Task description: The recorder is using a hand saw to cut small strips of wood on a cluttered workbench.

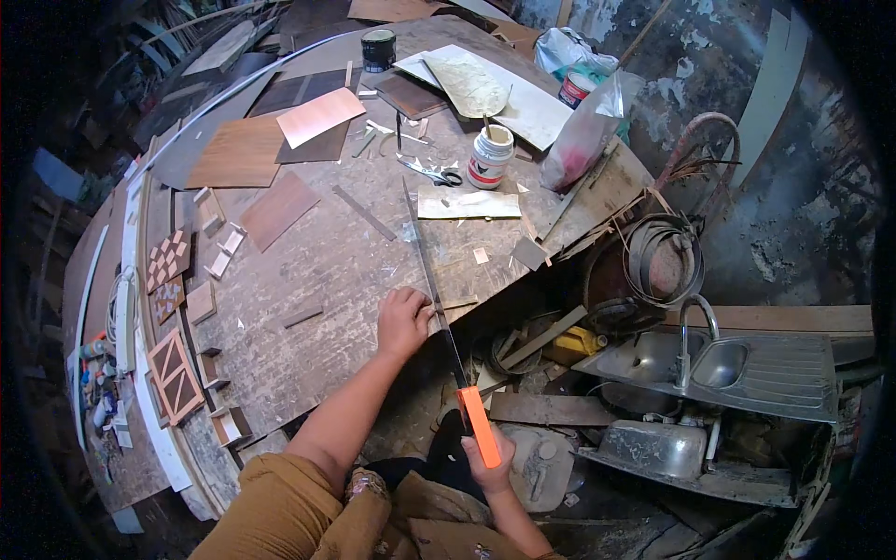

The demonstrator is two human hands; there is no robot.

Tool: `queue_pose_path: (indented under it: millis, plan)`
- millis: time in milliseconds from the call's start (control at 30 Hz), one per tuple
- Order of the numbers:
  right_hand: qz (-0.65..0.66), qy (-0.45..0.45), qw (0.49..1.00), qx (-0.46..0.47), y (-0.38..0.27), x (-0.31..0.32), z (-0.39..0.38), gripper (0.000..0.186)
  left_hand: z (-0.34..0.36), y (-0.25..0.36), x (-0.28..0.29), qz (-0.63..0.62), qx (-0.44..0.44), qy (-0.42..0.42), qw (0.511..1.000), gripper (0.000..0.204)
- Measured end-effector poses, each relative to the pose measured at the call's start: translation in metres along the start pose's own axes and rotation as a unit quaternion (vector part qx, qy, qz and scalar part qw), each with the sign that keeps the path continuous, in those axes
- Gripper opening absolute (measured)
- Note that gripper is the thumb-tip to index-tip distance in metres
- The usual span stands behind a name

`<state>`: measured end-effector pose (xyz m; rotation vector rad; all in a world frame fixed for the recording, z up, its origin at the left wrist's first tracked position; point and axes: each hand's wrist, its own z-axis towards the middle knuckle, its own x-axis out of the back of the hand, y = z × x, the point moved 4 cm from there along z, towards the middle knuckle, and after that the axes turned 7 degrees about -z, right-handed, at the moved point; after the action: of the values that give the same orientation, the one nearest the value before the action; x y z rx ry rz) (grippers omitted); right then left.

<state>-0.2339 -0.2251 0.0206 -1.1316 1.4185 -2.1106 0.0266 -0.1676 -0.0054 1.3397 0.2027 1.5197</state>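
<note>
My right hand [495, 471] is wrapped round the orange handle of a handsaw [480, 425], below the table's front edge. The saw's long thin blade runs up and away over the worktable [345, 271]. Close against the blade's left side, my left hand [405, 322] rests at the table edge with its fingers curled down and together. What those fingers pinch is hidden. A thin wood strip [460, 303] shows just right of the blade at the edge; I cannot tell whether it reaches under my left hand.
Beyond the blade lie scissors [437, 174], a white glue jar [490, 157] and a pale board [467, 204]. Small wooden pieces and a lattice frame [175, 376] line the left side. Steel sinks [779, 378] and a yellow container [574, 345] stand right, below table height.
</note>
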Motion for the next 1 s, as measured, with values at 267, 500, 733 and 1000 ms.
queue_pose_path:
  millis: [267, 500, 733, 1000]
  plan:
    - [-0.021, -0.005, 1.0, 0.01, -0.007, -0.002, -0.001, 0.033, 0.001, 0.004, 0.003, 0.002, -0.011, 0.008, 1.0, 0.011]
    - [-0.032, 0.005, 0.999, 0.022, -0.016, -0.008, 0.01, 0.028, 0.002, 0.003, 0.001, 0.01, -0.023, -0.017, 1.0, 0.01]
    - [-0.019, 0.01, 0.999, 0.039, -0.002, -0.015, 0.007, 0.024, 0.0, 0.001, -0.002, 0.03, -0.02, -0.022, 0.999, 0.01]
    - [-0.011, 0.022, 0.998, 0.058, -0.016, -0.028, 0.047, 0.023, 0.004, 0.004, 0.0, 0.014, -0.034, -0.032, 0.999, 0.013]
